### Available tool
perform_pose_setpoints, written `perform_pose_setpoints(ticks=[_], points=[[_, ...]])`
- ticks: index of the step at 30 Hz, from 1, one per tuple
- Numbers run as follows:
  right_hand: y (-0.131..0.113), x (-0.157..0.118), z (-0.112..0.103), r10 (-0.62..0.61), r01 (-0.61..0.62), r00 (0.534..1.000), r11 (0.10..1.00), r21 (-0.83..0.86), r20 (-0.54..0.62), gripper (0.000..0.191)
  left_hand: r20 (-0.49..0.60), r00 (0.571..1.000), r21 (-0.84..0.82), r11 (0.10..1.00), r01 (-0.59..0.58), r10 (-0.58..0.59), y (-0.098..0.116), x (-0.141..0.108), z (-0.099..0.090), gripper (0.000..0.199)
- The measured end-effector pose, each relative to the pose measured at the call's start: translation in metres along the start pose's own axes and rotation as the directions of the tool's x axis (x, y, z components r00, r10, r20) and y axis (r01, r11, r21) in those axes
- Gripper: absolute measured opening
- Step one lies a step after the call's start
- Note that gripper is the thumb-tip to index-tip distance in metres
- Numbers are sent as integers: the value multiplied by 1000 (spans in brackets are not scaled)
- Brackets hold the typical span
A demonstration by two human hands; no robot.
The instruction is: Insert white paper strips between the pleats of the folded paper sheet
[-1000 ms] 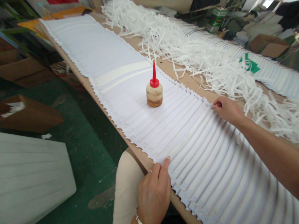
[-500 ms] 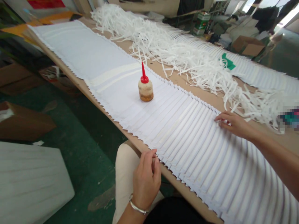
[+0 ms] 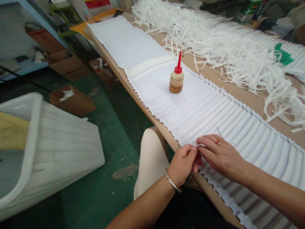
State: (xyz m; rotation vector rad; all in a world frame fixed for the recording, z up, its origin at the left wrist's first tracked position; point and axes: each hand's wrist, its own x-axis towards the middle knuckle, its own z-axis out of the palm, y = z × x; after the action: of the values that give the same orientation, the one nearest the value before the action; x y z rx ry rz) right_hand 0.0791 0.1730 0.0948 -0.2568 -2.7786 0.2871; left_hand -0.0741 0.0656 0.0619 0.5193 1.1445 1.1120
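My left hand (image 3: 182,163), with a silver bangle at its wrist, is closed in a pinch at the near edge of the table. Against it, my right hand (image 3: 218,156) has its fingers closed too. Between the fingertips shows a thin bit of white strip (image 3: 196,145), mostly hidden by the fingers. Below and beyond both hands, overlapping white sheets (image 3: 238,117) lie in a long fanned row. On that row stands a glue-type squeeze bottle (image 3: 176,82) with a red pointed nozzle and some brown liquid at its bottom.
A tangled heap of white strips (image 3: 214,47) runs along the table's far side, a green scrap (image 3: 282,54) beside it. To the left on the floor are a large white bin (image 3: 64,140) and a cardboard box (image 3: 73,103). The table edge (image 3: 135,98) runs diagonally.
My right hand has come from the row's far edge to meet my left hand at the near edge. My left hand has closed. The view has swung left.
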Motion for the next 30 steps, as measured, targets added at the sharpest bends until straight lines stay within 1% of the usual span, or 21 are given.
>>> perform_pose_setpoints(ticks=[1, 3, 5, 7, 9, 10, 11, 13, 16, 19, 22, 24, 26, 28, 30], points=[[-2, 0, 3, 27, -27, 1000, 999, 46, 2, 20, 5, 1000, 48, 999, -25, 25, 1, -1, -4, 48], [-1, 0, 4, 120, -123, 992, 972, 200, 27, 25, 27, 996, 160, 984, -82, 79, 3, -6, -14, 44], [6, 1, 0, 232, -259, 966, 891, 372, 116, 33, 31, 987, 275, 948, -160, 158, 6, -12, -21, 40], [13, 7, -5, 320, -413, 909, 778, 473, 267, 33, 10, 964, 377, 892, -249, 265, 8, -15, -25, 37], [21, 16, -8, 372, -544, 833, 685, 485, 410, 34, -23, 934, 442, 841, -311, 357, 9, -15, -27, 37], [24, 21, -8, 387, -590, 799, 651, 477, 460, 38, -42, 922, 456, 828, -325, 384, 9, -14, -28, 36], [28, 26, -7, 402, -621, 775, 628, 469, 488, 42, -64, 915, 462, 824, -328, 399, 9, -11, -29, 36], [34, 36, -3, 439, -652, 752, 603, 459, 492, 45, -103, 911, 460, 831, -312, 398, 7, -6, -32, 35], [43, 53, 5, 478, -660, 749, 601, 452, 458, 45, -145, 909, 480, 831, -281, 391, 6, 1, -39, 34], [53, 67, 12, 479, -658, 748, 625, 420, 459, 45, -183, 896, 517, 815, -261, 404, 6, 4, -47, 28], [62, 77, 15, 490, -657, 742, 671, 345, 458, 40, -209, 871, 562, 784, -265, 444, 5, 3, -54, 22], [67, 79, 16, 509, -655, 739, 697, 294, 441, 34, -206, 845, 610, 740, -283, 493, 4, 1, -57, 20], [70, 80, 17, 520, -651, 742, 712, 265, 424, 30, -182, 818, 668, 679, -305, 546, 2, 1, -58, 20], [72, 81, 18, 522, -646, 744, 721, 250, 417, 29, -137, 798, 731, 604, -318, 586, 0, 1, -59, 21], [72, 82, 18, 522, -644, 744, 726, 241, 417, 29, -83, 790, 802, 512, -309, 608, -1, 2, -60, 22]])
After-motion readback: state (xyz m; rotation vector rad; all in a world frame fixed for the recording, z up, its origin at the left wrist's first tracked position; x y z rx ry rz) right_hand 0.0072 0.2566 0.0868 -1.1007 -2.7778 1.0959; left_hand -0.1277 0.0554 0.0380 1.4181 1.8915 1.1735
